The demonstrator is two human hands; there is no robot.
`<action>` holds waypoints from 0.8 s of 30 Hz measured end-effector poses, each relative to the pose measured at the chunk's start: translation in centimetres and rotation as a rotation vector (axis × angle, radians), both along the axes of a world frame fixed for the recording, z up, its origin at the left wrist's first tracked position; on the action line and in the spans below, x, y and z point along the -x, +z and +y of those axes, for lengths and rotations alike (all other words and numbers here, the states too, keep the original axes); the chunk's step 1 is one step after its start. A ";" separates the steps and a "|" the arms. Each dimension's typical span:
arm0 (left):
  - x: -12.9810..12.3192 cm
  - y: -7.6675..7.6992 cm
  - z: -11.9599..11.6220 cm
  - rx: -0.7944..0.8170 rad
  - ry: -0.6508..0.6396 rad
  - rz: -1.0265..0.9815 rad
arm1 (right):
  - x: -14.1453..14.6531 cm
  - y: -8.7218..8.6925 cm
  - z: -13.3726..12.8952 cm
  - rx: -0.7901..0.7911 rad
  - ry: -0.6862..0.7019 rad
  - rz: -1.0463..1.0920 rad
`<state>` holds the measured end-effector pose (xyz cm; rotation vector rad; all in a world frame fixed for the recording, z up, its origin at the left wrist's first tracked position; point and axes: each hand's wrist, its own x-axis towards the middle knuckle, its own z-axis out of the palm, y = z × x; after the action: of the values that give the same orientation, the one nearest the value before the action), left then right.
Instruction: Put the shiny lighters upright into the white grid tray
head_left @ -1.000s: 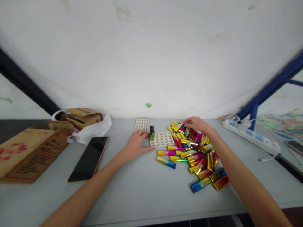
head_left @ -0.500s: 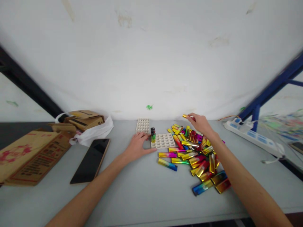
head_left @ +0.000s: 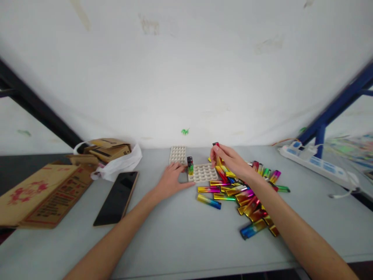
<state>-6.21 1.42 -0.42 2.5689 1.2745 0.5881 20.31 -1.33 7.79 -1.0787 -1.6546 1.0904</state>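
Note:
A white tray with rows of holes [head_left: 205,172] lies on the table, and lighters [head_left: 190,167] with black tops stand upright at its left end. My left hand [head_left: 171,181] rests at that end, thumb and fingers spread around the corner, holding nothing. Raised above the right end of the tray, my right hand [head_left: 225,157] pinches a lighter [head_left: 216,144] with a dark and red top; its lower part is hidden by the fingers. Under and beside my right forearm spreads a pile of shiny coloured lighters [head_left: 233,190].
A second holed tray [head_left: 177,154] lies behind my left hand. Farther left are a black phone [head_left: 116,198], a white plastic bag [head_left: 118,165] and cardboard boxes [head_left: 43,194]. A white power strip [head_left: 320,165] lies at the right, near a blue frame post [head_left: 320,136].
My right hand has moved left from over the back of the pile, and the lighter in it is now turned with its dark top up. My left hand stays by the tray.

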 end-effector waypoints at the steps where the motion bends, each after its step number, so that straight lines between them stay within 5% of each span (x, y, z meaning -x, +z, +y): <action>1: 0.0 0.0 0.0 0.000 -0.001 -0.002 | 0.6 -0.1 -0.3 0.036 0.052 0.042; 4: -0.1 0.2 -0.1 -0.001 -0.004 -0.006 | 2.0 -1.0 -1.1 0.096 0.071 0.069; 13: 0.0 0.1 -0.1 -0.006 -0.008 -0.014 | 4.1 -2.8 -2.7 -0.193 -0.299 -0.299; 24: -0.1 0.2 -0.1 0.009 -0.005 -0.019 | 4.3 -4.2 -2.0 -0.147 -0.370 -0.339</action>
<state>-6.09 1.35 -0.21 2.5523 1.2617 0.6028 16.05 -3.37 3.59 -1.4590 -1.6703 0.5603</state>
